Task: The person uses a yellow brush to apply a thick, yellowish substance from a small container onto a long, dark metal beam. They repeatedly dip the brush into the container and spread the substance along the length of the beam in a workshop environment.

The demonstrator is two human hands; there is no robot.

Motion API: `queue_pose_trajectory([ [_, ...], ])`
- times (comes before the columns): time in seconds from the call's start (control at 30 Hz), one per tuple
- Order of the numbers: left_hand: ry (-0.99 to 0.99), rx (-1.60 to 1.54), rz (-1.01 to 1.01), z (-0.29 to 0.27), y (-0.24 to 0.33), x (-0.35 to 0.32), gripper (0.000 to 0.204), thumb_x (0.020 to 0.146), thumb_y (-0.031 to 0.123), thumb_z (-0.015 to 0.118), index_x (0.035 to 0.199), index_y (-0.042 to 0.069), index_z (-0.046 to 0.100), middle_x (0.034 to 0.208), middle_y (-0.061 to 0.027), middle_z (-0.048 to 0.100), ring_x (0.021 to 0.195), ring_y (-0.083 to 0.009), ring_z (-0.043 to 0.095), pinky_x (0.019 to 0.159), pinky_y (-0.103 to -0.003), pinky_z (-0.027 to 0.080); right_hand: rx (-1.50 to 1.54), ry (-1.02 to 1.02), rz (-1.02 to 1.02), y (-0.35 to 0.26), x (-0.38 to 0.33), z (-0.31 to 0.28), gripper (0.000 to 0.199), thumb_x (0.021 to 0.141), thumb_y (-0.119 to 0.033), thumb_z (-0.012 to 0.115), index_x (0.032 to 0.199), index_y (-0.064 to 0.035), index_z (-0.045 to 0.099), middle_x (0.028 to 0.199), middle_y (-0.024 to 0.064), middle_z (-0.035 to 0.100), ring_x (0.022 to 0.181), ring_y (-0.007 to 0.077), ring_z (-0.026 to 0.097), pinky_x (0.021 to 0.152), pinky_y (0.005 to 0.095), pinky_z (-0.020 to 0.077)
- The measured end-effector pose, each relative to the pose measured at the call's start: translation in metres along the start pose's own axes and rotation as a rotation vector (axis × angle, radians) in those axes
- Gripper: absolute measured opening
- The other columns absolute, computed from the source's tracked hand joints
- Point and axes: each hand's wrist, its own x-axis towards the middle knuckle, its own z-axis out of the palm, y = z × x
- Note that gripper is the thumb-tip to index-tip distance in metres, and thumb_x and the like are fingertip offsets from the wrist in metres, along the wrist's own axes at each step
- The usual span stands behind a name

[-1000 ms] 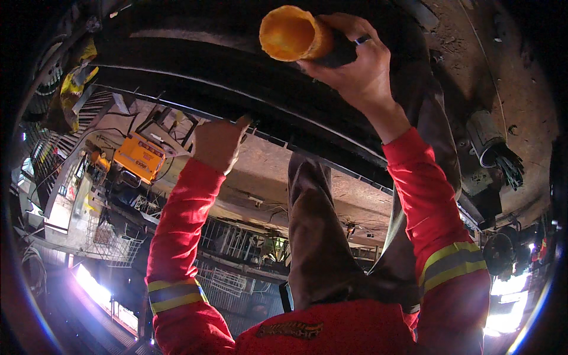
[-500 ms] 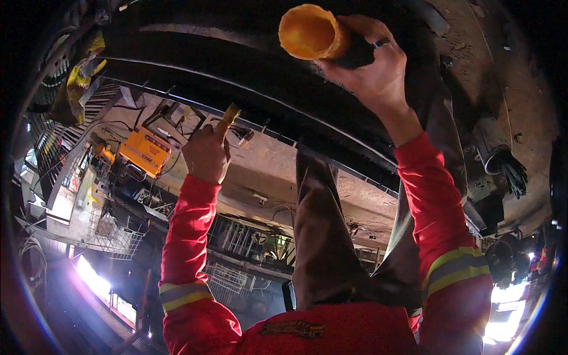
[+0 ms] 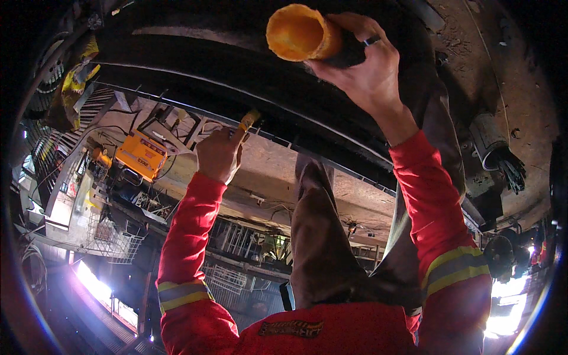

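My right hand [image 3: 376, 77], with a dark ring on one finger, grips an orange-yellow cup [image 3: 332, 42] whose round open mouth is turned toward me. Its inner wall looks coated in orange; any contents cannot be made out. My left hand [image 3: 218, 155] is closed around the handle of a small paintbrush [image 3: 249, 119] with a yellowish head. The brush tip reaches the lower edge of a long dark metal beam [image 3: 195, 100]; whether it touches is unclear. The cup is held over the same dark beam, farther right.
An orange box-shaped machine [image 3: 142, 155] with cables stands to the left. At right, a grey tube-shaped container [image 3: 486, 139] holding several thin dark rods lies on the brown floor [image 3: 520, 118]. A wire basket [image 3: 115, 242] and racks are at lower left. My legs [image 3: 319, 248] are beside the beam.
My left hand and the paintbrush have moved to the right along the beam's edge. The cup in my right hand has shifted slightly left.
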Motion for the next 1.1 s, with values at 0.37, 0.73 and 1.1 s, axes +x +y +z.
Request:
queue_pose_trajectory([
  [0.37, -0.062, -0.025, -0.203, -0.034, -0.027, -0.017, 0.025, 0.082, 0.019, 0.068, 0.105, 0.013, 0.059, 0.074, -0.0101, 0.063, 0.065, -0.0288, 0.064, 0.055, -0.041, 0.051, 0.008, -0.006, 0.032, 0.002, 0.000, -0.005, 0.055, 0.060, -0.017, 0.090, 0.108, -0.0048, 0.065, 0.105, 0.0095, 0.067, 0.096, 0.0221, 0.067, 0.088, 0.0316, 0.0529],
  [0.73, -0.148, 0.145, -0.226, 0.007, -0.018, 0.017, 0.024, 0.085, 0.026, 0.061, 0.108, 0.018, 0.058, 0.065, -0.0101, 0.063, 0.058, -0.0305, 0.063, 0.050, -0.045, 0.050, 0.039, -0.028, 0.066, 0.001, -0.001, -0.002, 0.055, 0.061, -0.020, 0.089, 0.108, -0.0072, 0.066, 0.105, 0.0088, 0.067, 0.098, 0.0239, 0.065, 0.088, 0.0341, 0.0518],
  [1.1, -0.232, 0.068, -0.199, -0.006, -0.004, 0.038, 0.030, 0.081, 0.028, 0.065, 0.109, 0.017, 0.061, 0.067, -0.0106, 0.065, 0.060, -0.0316, 0.065, 0.054, -0.045, 0.052, 0.051, -0.026, 0.065, -0.004, -0.001, -0.002, 0.053, 0.061, -0.018, 0.089, 0.107, -0.0047, 0.066, 0.106, 0.0095, 0.067, 0.096, 0.0225, 0.067, 0.088, 0.0315, 0.0530],
])
